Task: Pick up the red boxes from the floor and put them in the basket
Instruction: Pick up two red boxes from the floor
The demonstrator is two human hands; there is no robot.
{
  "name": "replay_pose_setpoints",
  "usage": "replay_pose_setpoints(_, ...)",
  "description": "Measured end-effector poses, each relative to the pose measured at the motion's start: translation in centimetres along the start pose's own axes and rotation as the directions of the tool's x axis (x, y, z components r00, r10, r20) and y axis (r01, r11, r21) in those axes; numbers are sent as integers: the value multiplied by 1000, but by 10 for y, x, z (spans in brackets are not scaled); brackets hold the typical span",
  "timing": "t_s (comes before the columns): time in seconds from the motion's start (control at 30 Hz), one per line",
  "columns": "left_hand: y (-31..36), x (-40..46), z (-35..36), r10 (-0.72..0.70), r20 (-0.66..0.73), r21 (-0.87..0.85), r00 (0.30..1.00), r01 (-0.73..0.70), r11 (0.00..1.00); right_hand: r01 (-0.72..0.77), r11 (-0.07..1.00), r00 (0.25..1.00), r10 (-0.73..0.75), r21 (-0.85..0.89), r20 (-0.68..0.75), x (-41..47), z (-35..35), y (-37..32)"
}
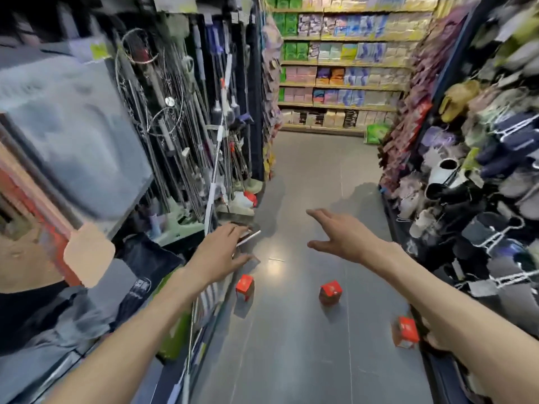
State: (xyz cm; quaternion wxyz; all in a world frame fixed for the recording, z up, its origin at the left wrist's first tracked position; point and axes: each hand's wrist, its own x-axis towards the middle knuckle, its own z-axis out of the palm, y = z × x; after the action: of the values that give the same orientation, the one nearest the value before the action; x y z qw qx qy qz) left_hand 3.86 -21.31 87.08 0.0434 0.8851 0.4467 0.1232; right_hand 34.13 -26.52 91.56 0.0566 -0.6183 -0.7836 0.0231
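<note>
Three red boxes lie on the grey aisle floor: one at the left (244, 285) by the shelf foot, one in the middle (330, 291), and one at the right (406, 332), partly behind my right forearm. My left hand (221, 253) is stretched forward above the left box. Its fingers and thumb are closed around a dark, blurred object with a metal bar (248, 238), which looks like the basket. My right hand (341, 237) hovers palm down beyond the middle box, fingers spread, holding nothing.
A narrow shop aisle. On the left is a rack of hanging mops and poles (204, 126). On the right is a rack of slippers (481, 185). Shelves of packaged goods (341, 68) close the far end, with a green bag (376, 134) on the floor there.
</note>
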Motion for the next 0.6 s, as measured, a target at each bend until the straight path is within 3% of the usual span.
replay_pose_setpoints(0.23,-97,145,85,-31,102,-57,994,37,998,-29,999,999,27,41,45,150,67,85)
replay_pose_setpoints(0.5,-204,311,238,-38,272,-159,962,83,984,-216,958,974,198,191,109,291,177,189)
replay_pose_setpoints(0.6,-233,353,302,-91,348,-185,933,163,969,-288,936,950,253,202,183,314,224,227)
